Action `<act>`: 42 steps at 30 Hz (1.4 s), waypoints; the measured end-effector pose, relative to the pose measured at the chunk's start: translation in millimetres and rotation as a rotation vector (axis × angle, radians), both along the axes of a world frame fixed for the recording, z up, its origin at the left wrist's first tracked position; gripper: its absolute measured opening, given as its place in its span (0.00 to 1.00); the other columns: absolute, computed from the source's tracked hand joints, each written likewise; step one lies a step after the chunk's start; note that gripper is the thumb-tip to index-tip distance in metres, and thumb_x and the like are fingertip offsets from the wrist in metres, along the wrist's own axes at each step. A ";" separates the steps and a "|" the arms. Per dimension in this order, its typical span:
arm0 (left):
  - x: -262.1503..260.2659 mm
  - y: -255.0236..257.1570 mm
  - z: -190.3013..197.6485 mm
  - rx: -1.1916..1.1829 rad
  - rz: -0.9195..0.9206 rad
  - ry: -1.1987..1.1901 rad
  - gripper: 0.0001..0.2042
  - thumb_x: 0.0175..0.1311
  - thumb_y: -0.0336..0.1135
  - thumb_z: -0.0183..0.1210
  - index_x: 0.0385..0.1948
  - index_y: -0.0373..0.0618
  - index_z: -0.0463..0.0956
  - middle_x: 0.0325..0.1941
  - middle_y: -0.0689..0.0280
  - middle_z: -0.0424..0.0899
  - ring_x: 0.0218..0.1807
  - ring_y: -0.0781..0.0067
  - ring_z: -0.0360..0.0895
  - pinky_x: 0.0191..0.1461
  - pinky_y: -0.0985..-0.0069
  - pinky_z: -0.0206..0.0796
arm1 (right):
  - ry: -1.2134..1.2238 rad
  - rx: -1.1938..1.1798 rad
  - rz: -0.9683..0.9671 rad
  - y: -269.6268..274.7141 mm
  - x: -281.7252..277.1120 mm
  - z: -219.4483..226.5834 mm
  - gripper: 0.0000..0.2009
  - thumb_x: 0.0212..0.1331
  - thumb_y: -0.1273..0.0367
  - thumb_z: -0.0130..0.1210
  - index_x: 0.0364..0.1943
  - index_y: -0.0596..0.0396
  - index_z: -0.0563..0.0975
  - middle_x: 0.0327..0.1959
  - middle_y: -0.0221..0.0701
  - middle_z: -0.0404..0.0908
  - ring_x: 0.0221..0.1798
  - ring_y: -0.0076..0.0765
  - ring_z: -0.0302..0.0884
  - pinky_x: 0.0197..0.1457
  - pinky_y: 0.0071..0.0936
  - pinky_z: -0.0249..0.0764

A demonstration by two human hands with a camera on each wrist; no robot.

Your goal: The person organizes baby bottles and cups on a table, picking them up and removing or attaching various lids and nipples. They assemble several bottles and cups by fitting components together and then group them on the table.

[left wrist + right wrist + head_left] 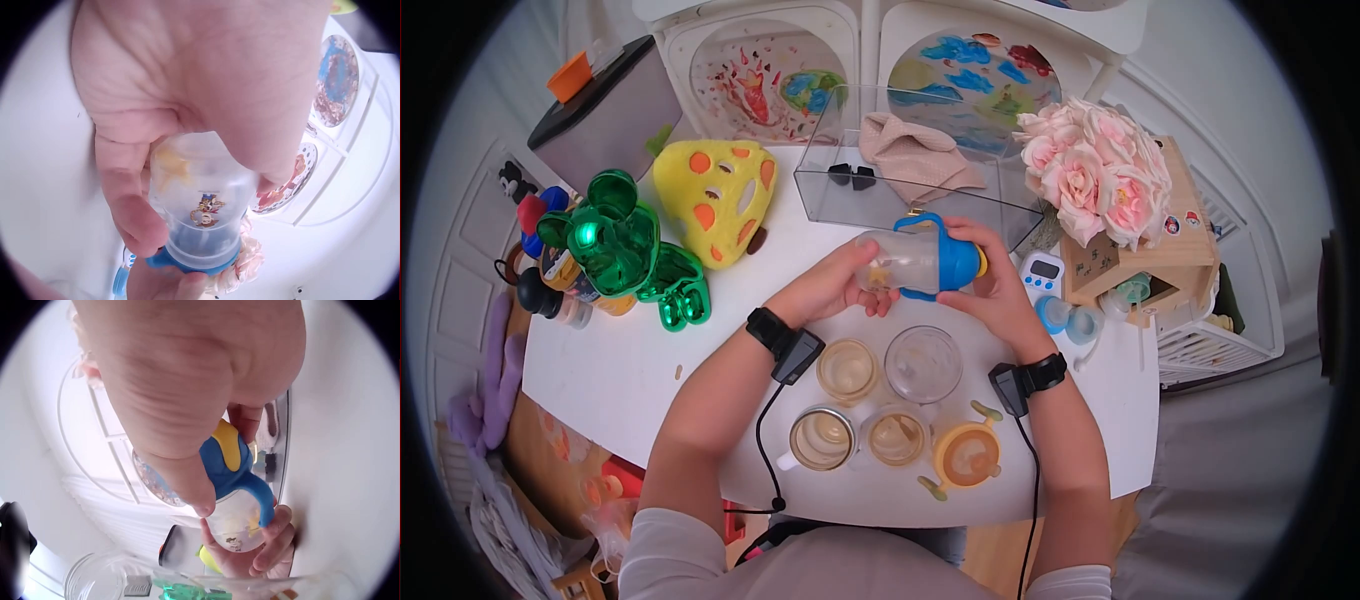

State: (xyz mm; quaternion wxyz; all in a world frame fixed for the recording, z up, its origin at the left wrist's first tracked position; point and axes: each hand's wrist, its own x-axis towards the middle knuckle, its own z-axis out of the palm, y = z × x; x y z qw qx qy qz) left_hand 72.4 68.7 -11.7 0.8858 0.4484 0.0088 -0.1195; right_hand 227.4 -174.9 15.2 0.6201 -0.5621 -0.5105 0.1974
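Lying on its side above the table is a child's sippy cup point(903, 262), with a clear printed body and a blue lid point(952, 262) with blue handles and a yellow part on top. My left hand point(837, 282) grips the clear body from its base end. In the left wrist view, thumb and fingers wrap both sides of that body point(203, 187). At the other end my right hand point(1003, 300) holds the blue lid between thumb and fingers. The right wrist view shows the yellow part point(229, 447) below the palm and a blue handle point(259, 494) beside it.
Below the hands stand several open cups, including a large clear one point(923, 364) and a yellow cup with green handles point(968, 455). Behind is a clear box point(825, 197) with a pink cloth point(915, 155). A green bear figure point(615, 235) is left; a white timer point(1041, 271) is right.
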 end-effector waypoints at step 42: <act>-4.9 -3.3 -5.1 0.118 0.135 -0.151 0.38 0.75 0.69 0.52 0.69 0.40 0.72 0.64 0.55 0.83 0.57 0.59 0.81 0.57 0.65 0.72 | 0.509 -0.026 -0.059 -15.5 1.0 -1.1 0.34 0.64 0.75 0.70 0.74 0.48 0.69 0.69 0.35 0.77 0.67 0.31 0.77 0.71 0.32 0.74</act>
